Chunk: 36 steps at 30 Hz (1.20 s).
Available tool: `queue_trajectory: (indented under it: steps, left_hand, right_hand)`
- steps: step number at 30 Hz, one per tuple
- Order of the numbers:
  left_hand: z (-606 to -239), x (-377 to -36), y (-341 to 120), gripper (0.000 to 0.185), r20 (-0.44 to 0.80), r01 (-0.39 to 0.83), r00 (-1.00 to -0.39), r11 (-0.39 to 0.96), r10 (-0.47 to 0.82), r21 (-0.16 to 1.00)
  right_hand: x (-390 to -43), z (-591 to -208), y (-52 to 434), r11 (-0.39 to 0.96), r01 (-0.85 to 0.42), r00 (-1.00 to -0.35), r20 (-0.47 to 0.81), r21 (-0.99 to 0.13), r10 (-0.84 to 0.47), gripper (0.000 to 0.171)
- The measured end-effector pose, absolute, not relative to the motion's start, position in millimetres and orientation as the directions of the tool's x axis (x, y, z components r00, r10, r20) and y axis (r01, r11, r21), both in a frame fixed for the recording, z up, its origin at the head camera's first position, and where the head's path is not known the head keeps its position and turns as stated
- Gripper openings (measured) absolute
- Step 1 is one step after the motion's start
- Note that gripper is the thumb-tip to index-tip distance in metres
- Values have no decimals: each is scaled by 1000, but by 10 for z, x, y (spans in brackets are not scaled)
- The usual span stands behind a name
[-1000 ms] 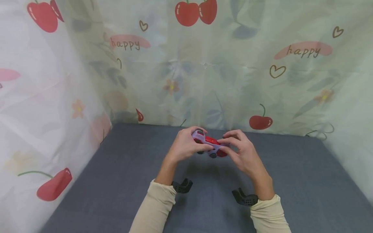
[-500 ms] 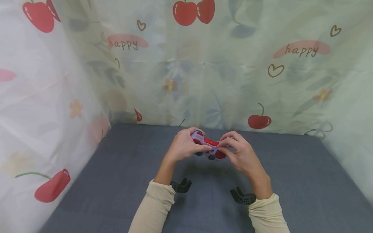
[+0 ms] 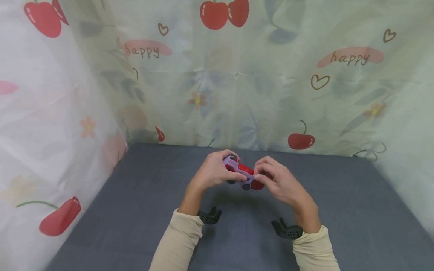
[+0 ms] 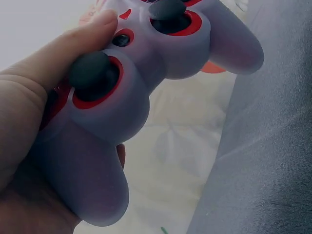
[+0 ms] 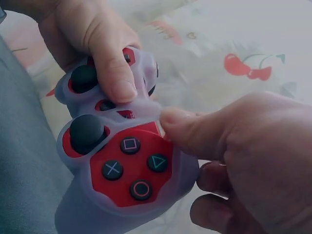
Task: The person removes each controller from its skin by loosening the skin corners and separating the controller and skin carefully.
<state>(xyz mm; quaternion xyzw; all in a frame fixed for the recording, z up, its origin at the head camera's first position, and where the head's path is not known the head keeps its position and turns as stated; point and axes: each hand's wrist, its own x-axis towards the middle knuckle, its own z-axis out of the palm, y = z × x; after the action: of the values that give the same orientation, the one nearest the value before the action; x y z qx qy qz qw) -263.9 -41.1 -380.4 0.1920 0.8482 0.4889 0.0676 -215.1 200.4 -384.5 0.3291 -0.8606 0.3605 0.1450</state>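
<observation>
A red game controller (image 3: 243,174) in a lilac silicone cover is held above the grey tabletop, between both hands. My left hand (image 3: 217,171) grips its left handle, with the thumb lying over the face near the left stick (image 5: 84,78). My right hand (image 3: 278,180) holds the right side: the thumb (image 5: 195,129) presses at the cover's edge beside the red button face (image 5: 131,168), and the fingers curl underneath. In the left wrist view the controller (image 4: 146,68) fills the frame with both black sticks showing, and my left hand (image 4: 29,117) is wrapped round its handle.
A grey cloth surface (image 3: 135,214) spreads under the hands. Pale curtains printed with cherries close it in at the back (image 3: 237,82) and the left (image 3: 51,131). Black wrist mounts (image 3: 210,217) (image 3: 286,230) sit at both cuffs.
Both hands and the controller have sunk slightly toward me. The controller's right end has tipped a little lower, and the right fingers have closed in tighter on it.
</observation>
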Motion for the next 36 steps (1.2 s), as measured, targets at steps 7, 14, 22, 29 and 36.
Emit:
queue_trajectory:
  steps: [7,14,22,29,36]
  left_hand:
    - [-3771,-2619,-409,53,38,274,-903,506,427,817]
    - [-3757,-2603,-449,53,10,283,-893,543,451,791]
    - [-3811,-2637,-387,55,12,330,-879,590,477,737]
    - [-3800,-2625,-383,53,8,326,-885,608,466,724]
    - [-3737,-2593,-403,50,13,343,-882,621,472,704]
  right_hand:
    - [-2121,-3814,2049,486,-546,-824,335,-682,-456,7]
    - [-2125,-3816,2051,477,-484,-840,238,-733,-487,7]
    - [-2103,-3810,1960,583,-362,-884,68,-728,-463,8]
    - [-2108,-3823,1950,600,-360,-892,75,-714,-446,10]
    - [-2119,-3839,1992,549,-377,-892,133,-746,-432,9]
